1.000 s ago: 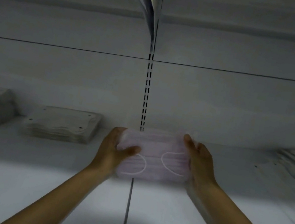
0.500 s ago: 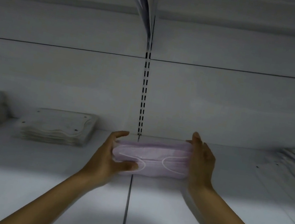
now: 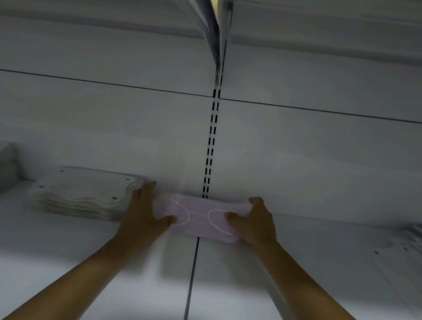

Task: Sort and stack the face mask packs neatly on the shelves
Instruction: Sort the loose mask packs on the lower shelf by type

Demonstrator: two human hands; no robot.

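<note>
Left hand (image 3: 143,211) and right hand (image 3: 254,225) hold pink mask pack (image 3: 198,218) on shelf (image 3: 326,265); square it to the white stack (image 3: 82,195) beside.

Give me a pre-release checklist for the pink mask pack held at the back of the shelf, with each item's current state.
1. Both hands on pink mask pack: ok; left hand and right hand grip its ends.
2. Pack flat on shelf: cannot tell; image blurred.
3. Pack against the back wall: ok, looks close.
4. Clear of white mask stack: cannot tell; left hand hides the gap.
5. Pack squared with the shelf edge: ok, roughly.
</note>
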